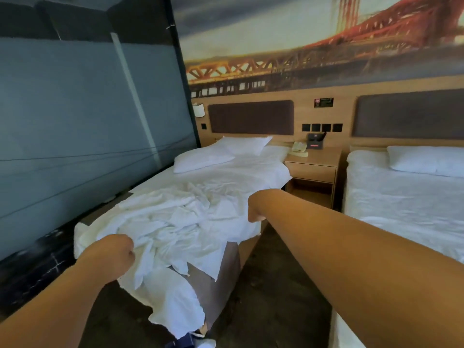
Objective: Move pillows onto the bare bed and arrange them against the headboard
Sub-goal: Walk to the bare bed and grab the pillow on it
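Two white pillows lie at the head of the left bed (251,169): one pillow (244,144) rests against the dark padded headboard (251,117), the other pillow (200,160) lies angled in front of it, toward the left edge. A crumpled white sheet (173,222) covers the foot of this bed and hangs over its end. My left hand (114,254) is shut on the sheet's near left part. My right hand (256,207) is shut on the sheet's right edge. On the right bed (391,197) a third pillow (426,160) lies near its headboard (409,113).
A wooden nightstand (312,169) with a telephone (298,148) stands between the beds. A dark glass wall (82,116) runs along the left bed's far side. A narrow strip of dark floor (271,292) separates the two beds. More white linen (175,305) hangs at the bed's foot.
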`<state>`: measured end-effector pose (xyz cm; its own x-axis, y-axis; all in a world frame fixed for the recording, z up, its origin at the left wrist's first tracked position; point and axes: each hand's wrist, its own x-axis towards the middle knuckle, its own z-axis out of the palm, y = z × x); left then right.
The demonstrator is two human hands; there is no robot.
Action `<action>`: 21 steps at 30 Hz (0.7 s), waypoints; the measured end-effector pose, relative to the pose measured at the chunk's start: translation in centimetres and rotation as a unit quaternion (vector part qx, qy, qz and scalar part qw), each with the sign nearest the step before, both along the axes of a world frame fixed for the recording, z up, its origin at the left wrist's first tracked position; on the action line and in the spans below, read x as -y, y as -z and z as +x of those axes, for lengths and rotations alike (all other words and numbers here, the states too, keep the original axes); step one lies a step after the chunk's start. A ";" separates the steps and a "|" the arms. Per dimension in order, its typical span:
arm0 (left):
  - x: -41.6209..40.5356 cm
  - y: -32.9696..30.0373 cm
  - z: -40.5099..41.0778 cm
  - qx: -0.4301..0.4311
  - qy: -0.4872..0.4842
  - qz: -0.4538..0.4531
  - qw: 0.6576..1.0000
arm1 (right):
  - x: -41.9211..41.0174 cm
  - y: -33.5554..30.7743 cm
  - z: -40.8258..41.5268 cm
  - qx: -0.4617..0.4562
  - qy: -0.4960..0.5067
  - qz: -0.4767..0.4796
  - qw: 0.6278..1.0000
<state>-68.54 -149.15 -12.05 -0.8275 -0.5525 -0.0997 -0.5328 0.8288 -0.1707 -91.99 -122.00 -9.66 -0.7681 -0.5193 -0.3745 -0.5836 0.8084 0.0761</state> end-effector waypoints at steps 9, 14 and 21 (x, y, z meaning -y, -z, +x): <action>8.4 -1.6 -13.0 -0.013 0.043 -0.010 0.999 | 9.1 0.1 -9.1 0.000 0.025 -0.026 0.999; 10.3 0.8 -22.5 0.000 0.108 0.017 0.994 | 8.8 3.2 -12.2 0.010 0.062 0.055 0.997; 10.7 3.3 -36.9 -0.021 0.246 0.052 0.968 | 4.4 -0.3 -18.3 -0.065 0.219 0.055 0.972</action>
<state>-105.44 -159.81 -15.38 -0.9924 -0.0787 -0.0944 -0.0733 0.9956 -0.0588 -110.29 -126.40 -9.36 -0.9511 -0.0947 -0.2940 -0.1658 0.9597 0.2271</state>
